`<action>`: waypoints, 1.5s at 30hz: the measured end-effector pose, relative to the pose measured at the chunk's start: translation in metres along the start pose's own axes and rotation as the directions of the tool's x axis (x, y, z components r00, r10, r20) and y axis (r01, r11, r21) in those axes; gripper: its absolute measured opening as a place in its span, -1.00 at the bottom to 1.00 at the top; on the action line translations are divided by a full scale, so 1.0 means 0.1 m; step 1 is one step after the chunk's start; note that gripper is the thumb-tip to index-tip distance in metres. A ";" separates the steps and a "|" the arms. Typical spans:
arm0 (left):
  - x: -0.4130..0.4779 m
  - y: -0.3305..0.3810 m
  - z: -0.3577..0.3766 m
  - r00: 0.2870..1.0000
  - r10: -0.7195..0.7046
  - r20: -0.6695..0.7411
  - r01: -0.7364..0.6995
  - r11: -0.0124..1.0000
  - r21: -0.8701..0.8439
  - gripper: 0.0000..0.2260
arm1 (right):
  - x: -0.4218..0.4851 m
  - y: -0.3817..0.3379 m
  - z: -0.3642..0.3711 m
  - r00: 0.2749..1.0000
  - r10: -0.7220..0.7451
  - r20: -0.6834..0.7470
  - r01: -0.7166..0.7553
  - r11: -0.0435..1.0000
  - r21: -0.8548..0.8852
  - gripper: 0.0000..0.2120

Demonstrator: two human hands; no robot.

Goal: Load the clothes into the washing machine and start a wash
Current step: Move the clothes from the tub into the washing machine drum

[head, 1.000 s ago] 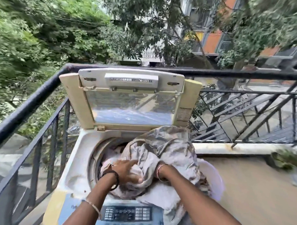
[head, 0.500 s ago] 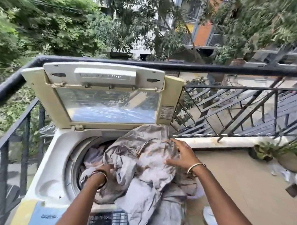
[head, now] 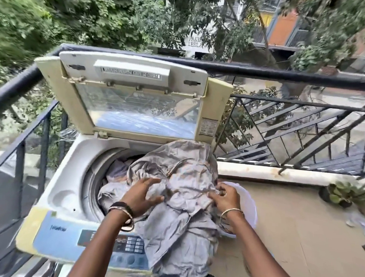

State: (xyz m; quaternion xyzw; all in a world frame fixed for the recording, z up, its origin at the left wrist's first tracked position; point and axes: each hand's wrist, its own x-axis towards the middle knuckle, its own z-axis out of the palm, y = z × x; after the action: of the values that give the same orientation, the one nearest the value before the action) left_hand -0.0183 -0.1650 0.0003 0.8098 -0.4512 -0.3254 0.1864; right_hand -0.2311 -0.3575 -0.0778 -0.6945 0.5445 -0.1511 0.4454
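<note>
Clothes [head: 182,175] heap over the drum of the washing machine [head: 72,176] (lid raised), left hand [head: 141,196] pressing them with spread fingers, right hand [head: 225,199] pinching a grey fold.

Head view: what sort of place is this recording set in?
Probably an upper-floor home balcony: a black metal railing with treetops beyond it, and a top-loading washing machine standing outdoors near a potted plant.

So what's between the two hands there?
Crumpled grey cloth, seen in the head view: the left hand presses it, the right hand pinches a fold.
</note>
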 end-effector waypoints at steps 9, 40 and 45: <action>-0.38 -0.01 0.05 0.977 0.078 -0.201 -0.091 0.994 -0.057 -0.11 | -0.31 -1.06 -0.17 0.946 -0.323 0.036 0.325 0.941 -0.098 -0.91; 0.49 -1.16 0.28 0.934 -0.350 -0.068 0.355 0.897 0.262 -0.62 | -0.01 -0.29 -0.14 0.896 -0.100 0.433 0.288 0.874 -0.392 0.13; 0.71 -1.25 0.42 0.938 -0.348 -0.017 0.341 0.909 0.241 -0.64 | -0.16 0.11 -0.19 0.917 0.058 0.395 -0.096 0.992 0.079 0.14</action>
State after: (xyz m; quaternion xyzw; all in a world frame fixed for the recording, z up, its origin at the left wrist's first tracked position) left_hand 0.0561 -0.1606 -0.1297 0.8888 -0.3398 -0.3068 0.0208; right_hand -0.2565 -0.3521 -0.0716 -0.6663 0.4635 -0.0177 0.5838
